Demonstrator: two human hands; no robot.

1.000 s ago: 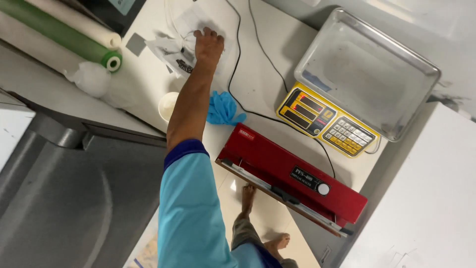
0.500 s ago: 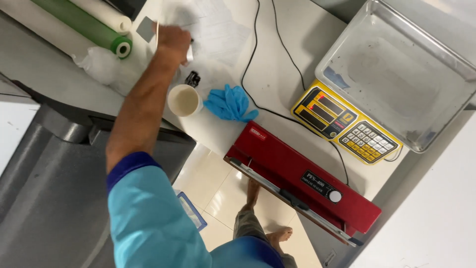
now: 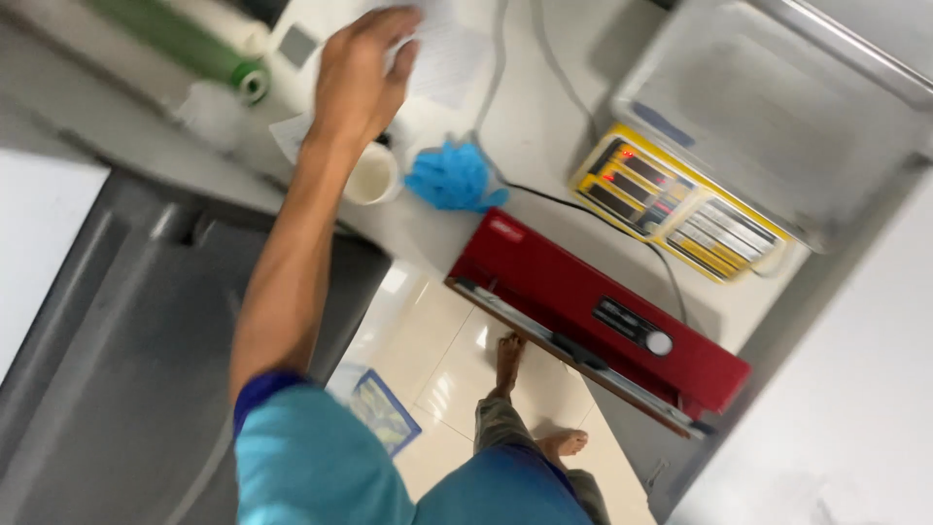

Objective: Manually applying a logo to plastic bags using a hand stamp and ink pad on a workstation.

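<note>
I see my left hand (image 3: 358, 73) over the white bench (image 3: 544, 146), fingers bent on a white paper (image 3: 442, 58). Tiled floor (image 3: 437, 360) lies below.

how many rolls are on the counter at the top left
2: a green roll lies near the counter's left edge, and a white roll lies right beside it, toward the top of the frame. More may be hidden beyond the frame edge.

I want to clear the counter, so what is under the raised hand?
Under the left hand lie white papers and a white cup on the counter; whatever the palm covers is hidden.
</note>
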